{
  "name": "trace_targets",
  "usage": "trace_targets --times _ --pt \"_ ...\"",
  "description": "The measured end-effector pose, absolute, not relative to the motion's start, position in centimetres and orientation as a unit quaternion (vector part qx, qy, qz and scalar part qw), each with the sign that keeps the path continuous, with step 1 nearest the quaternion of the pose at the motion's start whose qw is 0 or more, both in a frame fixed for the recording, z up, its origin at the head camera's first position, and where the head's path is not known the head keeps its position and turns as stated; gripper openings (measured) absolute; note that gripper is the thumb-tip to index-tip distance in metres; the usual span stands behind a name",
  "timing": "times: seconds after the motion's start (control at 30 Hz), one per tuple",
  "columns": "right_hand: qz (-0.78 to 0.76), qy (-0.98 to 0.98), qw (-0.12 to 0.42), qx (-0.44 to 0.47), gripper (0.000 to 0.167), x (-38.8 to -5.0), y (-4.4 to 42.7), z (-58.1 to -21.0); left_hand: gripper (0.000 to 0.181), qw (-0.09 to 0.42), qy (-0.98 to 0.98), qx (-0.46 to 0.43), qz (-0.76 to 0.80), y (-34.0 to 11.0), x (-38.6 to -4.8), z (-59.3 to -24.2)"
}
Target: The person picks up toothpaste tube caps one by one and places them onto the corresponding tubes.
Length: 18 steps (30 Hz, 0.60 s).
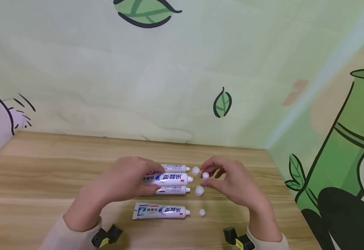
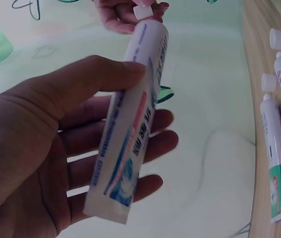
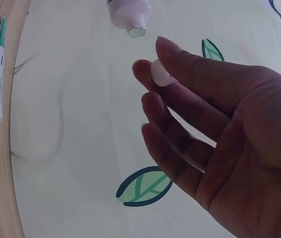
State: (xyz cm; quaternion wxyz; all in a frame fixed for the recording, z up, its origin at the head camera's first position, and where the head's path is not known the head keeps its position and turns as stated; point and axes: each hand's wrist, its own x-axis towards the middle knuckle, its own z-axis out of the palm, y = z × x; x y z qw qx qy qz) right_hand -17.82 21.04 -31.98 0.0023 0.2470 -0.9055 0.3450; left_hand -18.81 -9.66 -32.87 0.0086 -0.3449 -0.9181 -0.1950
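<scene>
Left hand grips a toothpaste tube above the counter, thumb opposing fingers; right hand pinches a white cap just off the bare nozzle. Tip silvery, perhaps foil-sealed; dim wrist view, hard to tell. Good handling: steady the tube body without squeezing, keep the cap squared to the nozzle. Three other tubes lie uncapped nearby.

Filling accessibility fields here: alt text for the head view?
A person's left hand holds a white tube, nozzle uncapped, while the right hand pinches a small white cap near that nozzle. Three more uncapped tubes lie on a wooden table, each with a loose cap near its nozzle.
</scene>
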Motion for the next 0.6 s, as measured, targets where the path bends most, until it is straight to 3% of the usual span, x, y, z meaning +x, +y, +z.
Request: trace_targets --times 0.37,0.6 --pt "0.357 -0.893 0.065 0.267 0.028 -18.0 21.3 -32.04 0.035 0.039 -0.903 -0.374 -0.206 -10.14 -19.11 -32.91" --pt "0.369 -0.894 0.056 0.249 0.027 -18.17 21.56 -32.16 0.034 0.058 -0.895 -0.389 -0.209 -9.78 -19.09 -32.92"
